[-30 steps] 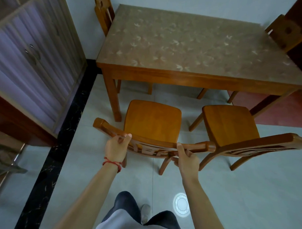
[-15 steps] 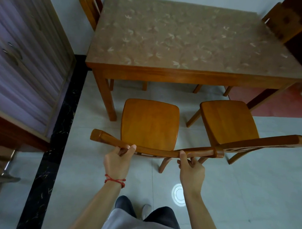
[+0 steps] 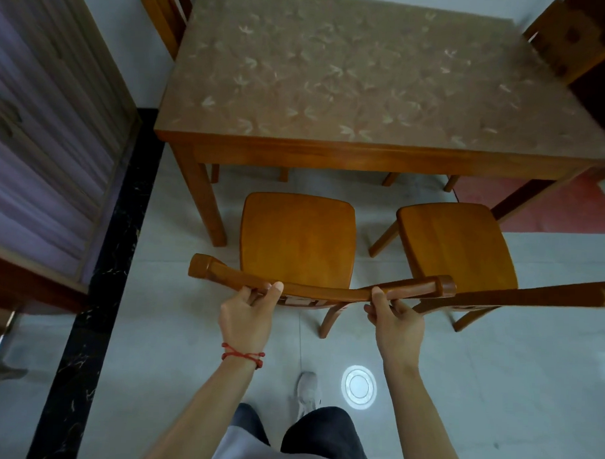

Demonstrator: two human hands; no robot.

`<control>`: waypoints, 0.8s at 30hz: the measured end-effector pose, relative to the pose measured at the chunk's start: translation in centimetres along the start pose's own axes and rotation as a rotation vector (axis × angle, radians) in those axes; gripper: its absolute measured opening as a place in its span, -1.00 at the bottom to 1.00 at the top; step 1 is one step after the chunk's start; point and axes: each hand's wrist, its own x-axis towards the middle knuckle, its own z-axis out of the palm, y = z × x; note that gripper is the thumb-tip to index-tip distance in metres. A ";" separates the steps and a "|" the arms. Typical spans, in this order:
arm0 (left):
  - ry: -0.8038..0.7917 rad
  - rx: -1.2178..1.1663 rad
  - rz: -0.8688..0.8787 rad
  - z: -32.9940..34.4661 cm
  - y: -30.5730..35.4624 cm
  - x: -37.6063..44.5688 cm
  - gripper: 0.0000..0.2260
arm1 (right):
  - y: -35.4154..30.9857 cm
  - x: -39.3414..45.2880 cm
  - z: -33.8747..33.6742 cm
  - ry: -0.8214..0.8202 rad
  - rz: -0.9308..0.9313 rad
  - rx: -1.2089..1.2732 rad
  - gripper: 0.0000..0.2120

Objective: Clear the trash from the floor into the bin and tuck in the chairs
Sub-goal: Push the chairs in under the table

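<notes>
Left grip: I am clasping the chair top rail; fingers wrapped
Right grip: clasping the same rail
Seat: sitting just short of the worktop

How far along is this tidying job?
Done: no trash shows on the visible floor, though the bin is out of view. In hand: the left hand and right hand grip the near chair, not yet under the table. Left: that chair and the right chair.

The second chair's backrest runs off the right edge; far chairs hide behind the table.
</notes>
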 end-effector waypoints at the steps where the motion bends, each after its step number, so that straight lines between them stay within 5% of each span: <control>1: 0.011 -0.003 -0.006 0.5 0.3 0.5 -0.77 | -0.3 0.7 0.1 -0.006 -0.009 0.001 -0.73; 24: 0.167 -0.091 -0.135 10.2 6.1 12.4 -0.79 | -6.2 16.5 4.9 -0.192 -0.156 -0.032 -0.77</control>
